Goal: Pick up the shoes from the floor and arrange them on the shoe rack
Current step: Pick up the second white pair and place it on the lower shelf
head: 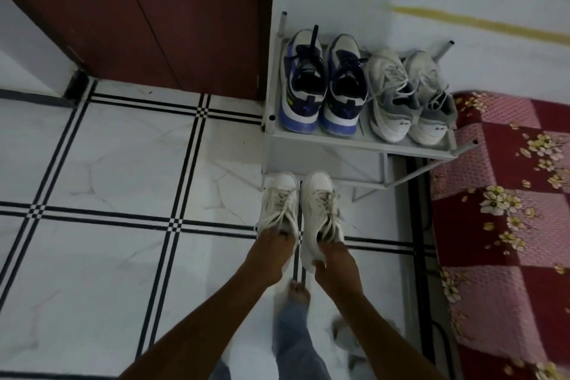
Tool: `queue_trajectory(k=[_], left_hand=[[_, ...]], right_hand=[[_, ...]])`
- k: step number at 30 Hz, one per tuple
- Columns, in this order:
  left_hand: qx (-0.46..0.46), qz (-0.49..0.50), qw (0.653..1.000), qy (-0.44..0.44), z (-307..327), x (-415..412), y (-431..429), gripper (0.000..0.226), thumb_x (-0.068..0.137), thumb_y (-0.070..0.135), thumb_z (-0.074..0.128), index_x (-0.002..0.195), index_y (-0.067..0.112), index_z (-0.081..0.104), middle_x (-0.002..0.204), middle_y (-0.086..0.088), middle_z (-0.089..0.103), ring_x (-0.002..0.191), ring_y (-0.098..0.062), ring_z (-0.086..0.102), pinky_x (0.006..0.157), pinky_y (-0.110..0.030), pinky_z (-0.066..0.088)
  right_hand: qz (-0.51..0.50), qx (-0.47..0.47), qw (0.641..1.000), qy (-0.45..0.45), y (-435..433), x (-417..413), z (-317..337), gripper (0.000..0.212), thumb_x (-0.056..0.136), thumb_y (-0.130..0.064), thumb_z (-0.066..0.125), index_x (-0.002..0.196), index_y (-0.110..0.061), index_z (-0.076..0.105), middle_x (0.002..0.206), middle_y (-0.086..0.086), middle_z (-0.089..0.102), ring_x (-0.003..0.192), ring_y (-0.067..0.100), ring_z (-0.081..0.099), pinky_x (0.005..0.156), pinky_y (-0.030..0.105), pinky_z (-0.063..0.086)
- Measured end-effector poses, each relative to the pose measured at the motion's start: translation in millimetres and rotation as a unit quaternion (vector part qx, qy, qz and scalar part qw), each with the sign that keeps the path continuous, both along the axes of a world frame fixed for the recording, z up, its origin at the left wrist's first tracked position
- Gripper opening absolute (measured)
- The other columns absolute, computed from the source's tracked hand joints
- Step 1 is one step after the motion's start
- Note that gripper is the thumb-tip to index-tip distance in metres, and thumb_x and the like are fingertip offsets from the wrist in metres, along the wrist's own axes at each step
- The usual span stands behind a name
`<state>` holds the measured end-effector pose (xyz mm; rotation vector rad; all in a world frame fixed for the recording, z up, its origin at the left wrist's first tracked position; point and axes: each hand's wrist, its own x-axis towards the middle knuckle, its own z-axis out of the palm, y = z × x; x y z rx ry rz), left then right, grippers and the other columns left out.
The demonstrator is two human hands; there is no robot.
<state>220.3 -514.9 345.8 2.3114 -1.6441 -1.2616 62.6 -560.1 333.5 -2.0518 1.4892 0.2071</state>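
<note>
So the top shelf of the shoe rack [364, 140] is already full, blue sneakers [324, 83] on its left and grey-white sneakers [410, 95] on its right, side by side, heels facing out. Last pair looks like the white sneakers [300, 210]: left hand [271, 251] has its grip closed on the heel opening of one, right hand [334, 262] on the other, both held just in front of the rack's lower level, toes pointing in. I'd say mostly done, only this pair left to slide onto the lower shelf, no other shoes visible on the tiled floor [123, 163]

No legible text or labels.
</note>
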Motion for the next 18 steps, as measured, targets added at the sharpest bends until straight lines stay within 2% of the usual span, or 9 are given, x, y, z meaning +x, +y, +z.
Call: queue_trajectory(k=[1,3,4,6,9,10,13,15,18], left_hand=[[0.003,-0.011,1.0,-0.015,-9,-6,-18,0.035,0.091,0.01,0.054,0.124,-0.001,0.05,0.125,-0.02,0.056,0.117,-0.033,0.053,0.082,0.003,0.037],[-0.048,-0.05,0.996,-0.063,-37,-14,-52,0.049,0.082,0.011,0.066,0.127,0.003,0.048,0.128,-0.015,0.055,0.119,-0.03,0.052,0.1,-0.022,0.042],[-0.052,-0.064,0.993,-0.081,-41,-14,-63,0.052,0.078,0.011,0.07,0.126,0.005,0.048,0.127,-0.014,0.056,0.118,-0.029,0.052,0.102,-0.031,0.042],[-0.099,-0.086,0.983,-0.127,-69,-15,-94,0.051,0.069,0.01,0.077,0.116,0.007,0.056,0.114,-0.011,0.064,0.107,-0.027,0.059,0.095,-0.034,0.047],[-0.17,-0.091,0.969,-0.153,-112,-5,-136,0.048,0.042,0.011,0.088,0.085,0.01,0.069,0.079,-0.007,0.072,0.074,-0.022,0.068,0.072,-0.028,0.056],[-0.187,-0.101,0.961,-0.176,-128,-1,-149,0.047,0.044,0.009,0.086,0.088,0.008,0.069,0.082,-0.008,0.072,0.077,-0.024,0.068,0.075,-0.029,0.055],[-0.22,-0.114,0.947,-0.204,-165,14,-181,0.05,0.068,0.002,0.072,0.116,0.006,0.056,0.11,-0.013,0.065,0.104,-0.03,0.059,0.093,-0.036,0.044],[-0.235,-0.103,0.94,-0.226,-192,25,-201,0.049,0.073,0.004,0.068,0.12,0.007,0.053,0.113,-0.012,0.064,0.104,-0.028,0.058,0.091,-0.035,0.043],[-0.24,-0.106,0.936,-0.234,-219,39,-226,0.033,0.082,0.012,0.06,0.115,0.007,0.055,0.109,-0.012,0.065,0.099,-0.028,0.06,0.084,-0.033,0.045]], right_hand=[[0.011,-0.013,1.0,-0.007,-19,-2,-12,0.034,0.079,-0.014,0.068,0.112,-0.011,0.063,0.109,0.013,0.065,0.095,0.028,0.065,0.08,0.027,0.05],[0.036,-0.045,0.998,-0.012,-56,-3,-44,0.033,0.075,-0.011,0.069,0.107,-0.012,0.064,0.101,0.014,0.066,0.086,0.029,0.066,0.073,0.03,0.053],[0.043,-0.059,0.997,-0.018,-71,-1,-55,0.034,0.073,-0.009,0.071,0.106,-0.012,0.064,0.098,0.015,0.066,0.082,0.031,0.066,0.07,0.034,0.055],[0.051,-0.092,0.994,-0.032,-103,3,-89,0.037,0.068,-0.006,0.075,0.104,-0.01,0.065,0.092,0.017,0.066,0.077,0.033,0.066,0.065,0.039,0.058],[0.061,-0.14,0.986,-0.065,-144,14,-134,0.04,0.062,-0.002,0.079,0.099,-0.008,0.066,0.085,0.018,0.067,0.07,0.034,0.066,0.059,0.04,0.057],[0.058,-0.155,0.983,-0.077,-156,18,-149,0.038,0.063,-0.003,0.078,0.098,-0.009,0.067,0.085,0.018,0.067,0.07,0.034,0.066,0.058,0.038,0.057],[0.054,-0.197,0.974,-0.101,-195,31,-190,0.025,0.07,-0.008,0.069,0.094,-0.013,0.066,0.083,0.014,0.065,0.069,0.03,0.062,0.057,0.032,0.053],[0.067,-0.219,0.967,-0.115,-217,41,-216,0.02,0.071,-0.012,0.062,0.09,-0.014,0.065,0.08,0.012,0.064,0.07,0.03,0.061,0.058,0.035,0.053],[0.089,-0.234,0.96,-0.125,-243,58,-246,0.023,0.068,-0.015,0.066,0.091,-0.014,0.064,0.08,0.011,0.064,0.072,0.03,0.061,0.06,0.038,0.055]])
